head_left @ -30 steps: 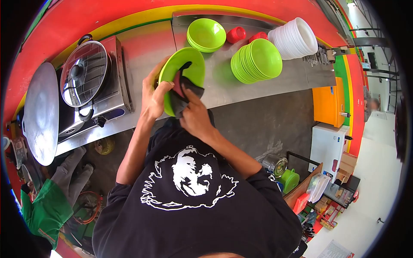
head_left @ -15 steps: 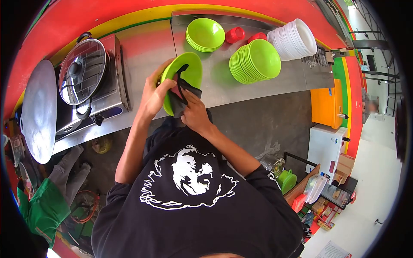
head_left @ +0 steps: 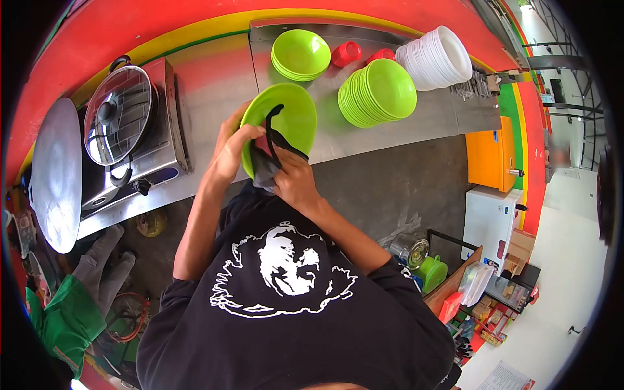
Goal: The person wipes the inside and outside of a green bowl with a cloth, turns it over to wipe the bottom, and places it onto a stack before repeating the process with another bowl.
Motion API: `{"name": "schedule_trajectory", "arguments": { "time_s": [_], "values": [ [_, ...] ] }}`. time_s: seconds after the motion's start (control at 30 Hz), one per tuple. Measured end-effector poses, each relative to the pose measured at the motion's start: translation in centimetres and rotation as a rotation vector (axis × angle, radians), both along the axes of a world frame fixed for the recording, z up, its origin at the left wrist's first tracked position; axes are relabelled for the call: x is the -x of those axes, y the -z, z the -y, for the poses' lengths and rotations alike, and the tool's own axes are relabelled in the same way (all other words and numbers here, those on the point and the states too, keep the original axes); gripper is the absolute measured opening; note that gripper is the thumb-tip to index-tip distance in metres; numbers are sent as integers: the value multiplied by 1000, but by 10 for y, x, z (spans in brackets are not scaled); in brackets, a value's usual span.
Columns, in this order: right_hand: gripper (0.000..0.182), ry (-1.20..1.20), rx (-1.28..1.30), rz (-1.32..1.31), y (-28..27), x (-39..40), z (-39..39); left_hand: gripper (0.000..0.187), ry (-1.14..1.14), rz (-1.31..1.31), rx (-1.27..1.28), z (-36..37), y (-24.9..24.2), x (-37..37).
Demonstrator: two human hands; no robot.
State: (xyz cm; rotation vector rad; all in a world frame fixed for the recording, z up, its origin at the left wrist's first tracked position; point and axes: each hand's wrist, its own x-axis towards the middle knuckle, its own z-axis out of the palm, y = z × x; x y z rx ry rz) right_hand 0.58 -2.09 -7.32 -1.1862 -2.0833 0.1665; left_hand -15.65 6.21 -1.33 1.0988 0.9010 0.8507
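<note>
Tilted up in front of my chest is a green bowl (head_left: 296, 110), its inside partly facing me. My left hand (head_left: 231, 148) grips the bowl's left rim, with the thumb over the edge. A dark cloth (head_left: 265, 168) with a black strap-like edge lies against the bowl's inner side. My right hand (head_left: 296, 182) is closed on this cloth at the bowl's lower right; its fingertips are partly hidden in the folds. Beyond, on the steel counter (head_left: 221, 71), stand a short stack of green bowls (head_left: 302, 52) and a taller leaning stack of green bowls (head_left: 377, 94).
White bowls (head_left: 435, 58) are stacked at the back right beside red cups (head_left: 346, 53) and cutlery (head_left: 478, 86). At left, a lidded pan (head_left: 120, 114) sits on a stove (head_left: 172, 123), with a large round metal lid (head_left: 57, 175) beside it. Another person's legs (head_left: 104, 260) show at lower left.
The bowl has turned to show more of its inside and shifted slightly right. My right hand and the cloth have moved a little lower along it. My left hand keeps its hold.
</note>
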Motion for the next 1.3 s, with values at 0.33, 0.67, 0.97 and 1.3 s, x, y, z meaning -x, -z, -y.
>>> {"name": "schedule_trajectory", "arguments": {
  "time_s": [0.33,0.67,0.97,1.3],
  "values": [
    [23,165,105,-119,3,2,11,67,-44,1,-16,6,5,-33],
    [27,102,79,-54,-7,-16,15,64,47,2,87,9,18,-26],
    [22,236,82,-54,15,-29,19,73,51,30,-15,26,8,-43],
    [24,130,-68,12,20,-30,31,42,109,-45,53,12,30,-35]
  ]
}}
